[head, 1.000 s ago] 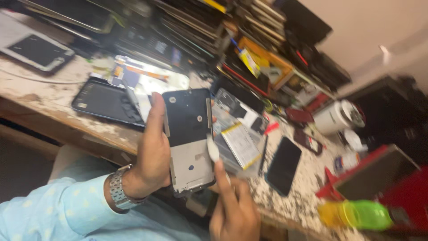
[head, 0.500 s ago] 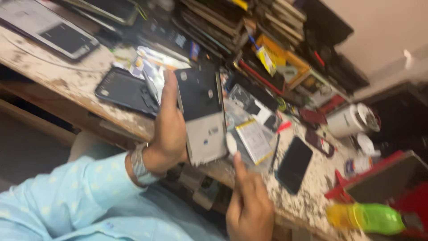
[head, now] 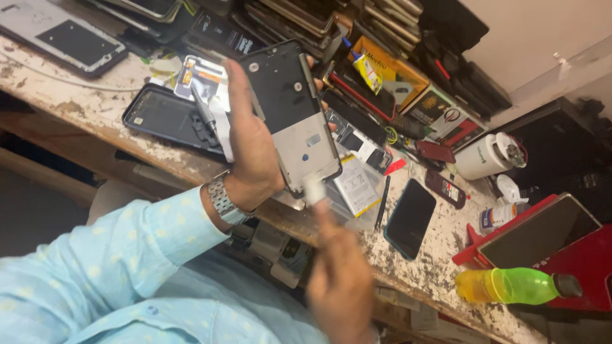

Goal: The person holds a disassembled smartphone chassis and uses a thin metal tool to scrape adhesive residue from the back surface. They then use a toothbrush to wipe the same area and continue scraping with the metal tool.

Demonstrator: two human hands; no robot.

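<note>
My left hand (head: 252, 153), with a metal watch on the wrist, grips an opened phone body (head: 290, 108) upright over the bench edge. The phone's inner side faces me, black in its upper half and silver in its lower half. My right hand (head: 338, 280) is blurred below it, fingers raised toward the phone's bottom edge. At its fingertips is a small white piece (head: 313, 189) that touches or nearly touches the phone's lower corner. A light blue sleeve covers my left arm.
The worn workbench (head: 83, 105) carries a black back cover (head: 162, 118), a dark phone (head: 410, 218), a tablet (head: 67, 38), a white jar (head: 486, 156) and a yellow-green bottle (head: 510, 285). Stacked phones (head: 306, 19) line the back. A red box (head: 577, 261) stands at the right.
My left hand has lifted and tilted the phone body further to the left. My right hand stays under it with the white piece, now nearer the phone's bottom corner.
</note>
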